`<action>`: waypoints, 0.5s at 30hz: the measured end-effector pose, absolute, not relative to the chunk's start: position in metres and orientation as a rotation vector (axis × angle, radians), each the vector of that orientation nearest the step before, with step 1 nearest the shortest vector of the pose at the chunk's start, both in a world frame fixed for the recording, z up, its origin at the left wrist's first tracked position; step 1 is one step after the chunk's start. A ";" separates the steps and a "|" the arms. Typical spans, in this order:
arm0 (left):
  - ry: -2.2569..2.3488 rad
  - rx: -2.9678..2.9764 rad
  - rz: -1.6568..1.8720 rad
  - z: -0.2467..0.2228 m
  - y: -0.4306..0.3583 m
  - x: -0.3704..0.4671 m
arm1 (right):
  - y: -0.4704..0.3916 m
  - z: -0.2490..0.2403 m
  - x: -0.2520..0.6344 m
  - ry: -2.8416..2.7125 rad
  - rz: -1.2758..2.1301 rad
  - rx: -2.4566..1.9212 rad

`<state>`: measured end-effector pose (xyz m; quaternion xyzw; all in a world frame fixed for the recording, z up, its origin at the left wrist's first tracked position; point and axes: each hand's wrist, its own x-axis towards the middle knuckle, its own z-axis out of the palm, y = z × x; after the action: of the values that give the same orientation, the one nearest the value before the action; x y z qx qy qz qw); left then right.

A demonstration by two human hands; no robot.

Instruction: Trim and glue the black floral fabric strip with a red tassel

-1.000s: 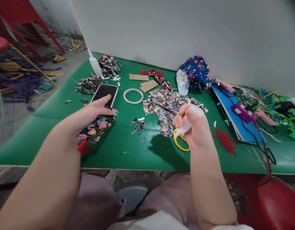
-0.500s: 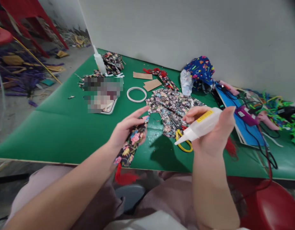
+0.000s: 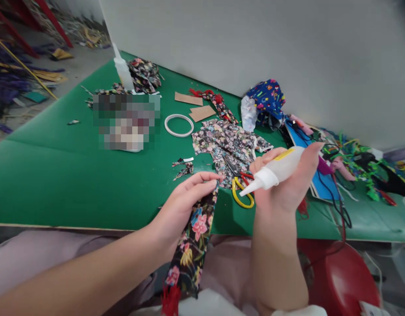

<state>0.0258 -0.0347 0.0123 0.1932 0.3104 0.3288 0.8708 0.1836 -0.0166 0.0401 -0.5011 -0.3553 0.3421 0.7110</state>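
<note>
My left hand [image 3: 185,199] pinches the upper end of a black floral fabric strip [image 3: 197,230], which hangs over the table's front edge above my lap. A red tassel [image 3: 171,298] dangles from the strip's lower end. My right hand [image 3: 281,193] is wrapped round a white glue bottle [image 3: 284,164] with a yellow label, its pointed nozzle tilted down and to the left. Just beyond the nozzle, scissors with yellow and red handles [image 3: 242,199] lie on a spread piece of floral cloth [image 3: 225,140]. Small fabric scraps [image 3: 185,169] lie beyond my left hand.
A roll of tape [image 3: 167,127], cardboard pieces [image 3: 202,114] and a red-tasselled floral strip [image 3: 218,103] lie on the green table [image 3: 123,193]. Another glue bottle [image 3: 123,72] stands far left. Blue patterned fabric [image 3: 268,98], cables and colourful strands crowd the right. A red stool [image 3: 350,276] is below.
My left hand has moved right and down with the floral strip, which now shows more of its length. The fabric scraps beyond that hand have come into view. The glue bottle stays in my right hand.
</note>
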 end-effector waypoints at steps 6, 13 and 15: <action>0.645 0.345 0.611 0.015 -0.048 0.031 | -0.014 0.041 0.183 -0.761 0.910 -1.065; 0.565 0.280 0.585 0.022 -0.054 0.025 | -0.016 0.045 0.176 -0.645 0.938 -1.063; 0.549 0.250 0.574 0.024 -0.055 0.024 | -0.017 0.044 0.175 -0.678 0.949 -1.073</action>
<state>0.0236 -0.0550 0.0236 0.1213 0.2665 0.2787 0.9147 0.1747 -0.0169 0.0444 -0.4822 -0.3045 0.4262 0.7022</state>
